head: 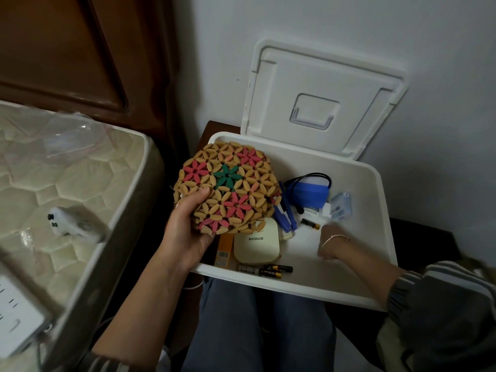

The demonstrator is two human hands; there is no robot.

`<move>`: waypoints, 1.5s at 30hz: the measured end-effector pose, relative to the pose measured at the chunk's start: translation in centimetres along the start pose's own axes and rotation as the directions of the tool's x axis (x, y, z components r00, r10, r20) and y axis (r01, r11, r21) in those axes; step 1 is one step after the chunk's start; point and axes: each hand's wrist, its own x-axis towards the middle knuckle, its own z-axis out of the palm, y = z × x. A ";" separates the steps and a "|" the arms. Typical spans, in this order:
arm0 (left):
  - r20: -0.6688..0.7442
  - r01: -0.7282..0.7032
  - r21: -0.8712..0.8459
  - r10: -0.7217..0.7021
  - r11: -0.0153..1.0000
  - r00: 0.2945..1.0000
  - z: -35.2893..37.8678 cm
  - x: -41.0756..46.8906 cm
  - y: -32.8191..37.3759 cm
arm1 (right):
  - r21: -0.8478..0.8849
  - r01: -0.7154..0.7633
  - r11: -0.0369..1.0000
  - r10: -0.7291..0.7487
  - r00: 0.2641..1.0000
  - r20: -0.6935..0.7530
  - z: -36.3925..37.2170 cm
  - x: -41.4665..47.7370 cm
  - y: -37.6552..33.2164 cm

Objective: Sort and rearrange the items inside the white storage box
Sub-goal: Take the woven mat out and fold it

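Nearest the camera, black-and-gold batteries [273, 270] lie along the front wall of the open white plastic storage box [381, 237], beside a cream rounded-square case [256, 244] and an orange carton [223, 251]. Just beyond, the left hand [185, 232] grips a round mat of tan, pink and green wooden petal beads [228, 187] above the box's left side, while the right hand [328, 244] reaches inside, blurred, its grasp impossible to tell. Farther back sit a blue pouch [310, 194], small boxes [339, 206] and the raised white lid [319, 103].
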 end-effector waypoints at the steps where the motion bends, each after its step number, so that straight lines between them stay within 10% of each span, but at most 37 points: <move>1: -0.001 -0.002 0.002 0.002 1.000 1.000 0.0 0.0 0.0 | -0.007 -0.010 1.000 0.010 1.000 -0.027 -0.1 0.1 0.2; 9: 0.012 0.000 0.003 0.000 1.000 1.000 -0.2 0.1 -0.1 | 0.011 -0.077 0.997 0.078 0.996 -0.049 0.5 -0.3 0.4; 20: 0.001 -0.006 0.034 0.006 0.999 1.000 -0.4 0.3 -0.2 | 0.560 0.018 0.829 -0.023 1.000 0.003 -1.3 0.5 1.1; 30: 0.010 -0.018 0.031 0.018 0.999 1.000 -0.3 0.1 -0.2 | 0.141 0.206 0.968 -0.150 0.931 -0.333 0.3 1.4 0.3; 40: 0.009 -0.020 0.030 0.020 0.999 1.000 -0.3 0.1 -0.2 | 0.706 0.220 0.673 0.062 0.935 -0.350 -0.1 2.5 0.0; 45: 0.002 -0.012 0.015 0.012 1.000 1.000 -0.1 0.0 -0.2 | 0.311 0.264 0.913 -0.126 0.908 -0.400 -1.5 2.0 0.6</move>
